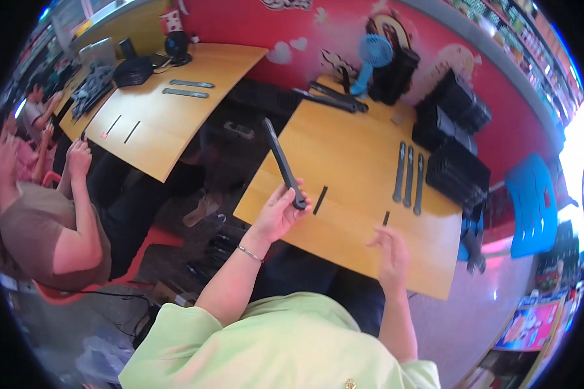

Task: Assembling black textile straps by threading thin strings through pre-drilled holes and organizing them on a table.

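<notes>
My left hand [279, 212] is closed round the lower end of a long, flat black bar [280, 155] with a rounded end. The bar is raised over the near left part of the wooden table [344, 162] and tilts up to the left. Above the near right part of the tabletop is my right hand [390, 256], its thumb held apart from the fingers and nothing visible in it. A short black strip [387, 218] shows just beyond those fingertips. Another short black strip [320, 200] lies beside my left hand.
Three similar bars [408, 175] lie side by side at the right. Black stacks [457, 170] stand behind them. More bars [334, 97], a blue fan [373, 58] and a black container [399, 74] are at the back. A seated person [58, 227] works at another table [194, 117] leftward. A blue chair [532, 204] stands right.
</notes>
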The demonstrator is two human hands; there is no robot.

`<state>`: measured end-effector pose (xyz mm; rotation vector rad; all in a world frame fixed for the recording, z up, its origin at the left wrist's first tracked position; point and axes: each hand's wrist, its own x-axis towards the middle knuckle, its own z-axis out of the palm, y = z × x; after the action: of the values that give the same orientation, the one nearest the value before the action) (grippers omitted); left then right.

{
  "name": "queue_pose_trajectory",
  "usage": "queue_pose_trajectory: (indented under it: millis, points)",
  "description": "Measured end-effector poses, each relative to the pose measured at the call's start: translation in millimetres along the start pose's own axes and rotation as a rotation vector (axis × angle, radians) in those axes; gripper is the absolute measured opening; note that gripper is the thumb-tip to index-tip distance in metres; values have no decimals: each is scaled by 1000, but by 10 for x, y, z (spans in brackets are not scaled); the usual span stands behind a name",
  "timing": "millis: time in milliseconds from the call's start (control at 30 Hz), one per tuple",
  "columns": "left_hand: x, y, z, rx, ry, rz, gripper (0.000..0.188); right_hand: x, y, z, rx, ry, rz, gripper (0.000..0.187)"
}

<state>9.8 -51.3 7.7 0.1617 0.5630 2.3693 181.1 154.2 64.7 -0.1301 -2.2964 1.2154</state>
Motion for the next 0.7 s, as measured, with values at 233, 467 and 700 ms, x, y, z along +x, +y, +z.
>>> queue_pose_trajectory:
  millis: [233,467,700]
  points:
    - [41,-74,29,112,-42,70,33,212,-271,451,-165,-339,117,29]
    - [23,-116,18,177,5,121,35,204,-224,672,-94,-359,210,33]
    - [39,-151,10,238,1,160,34,127,-75,776,68,-295,270,39]
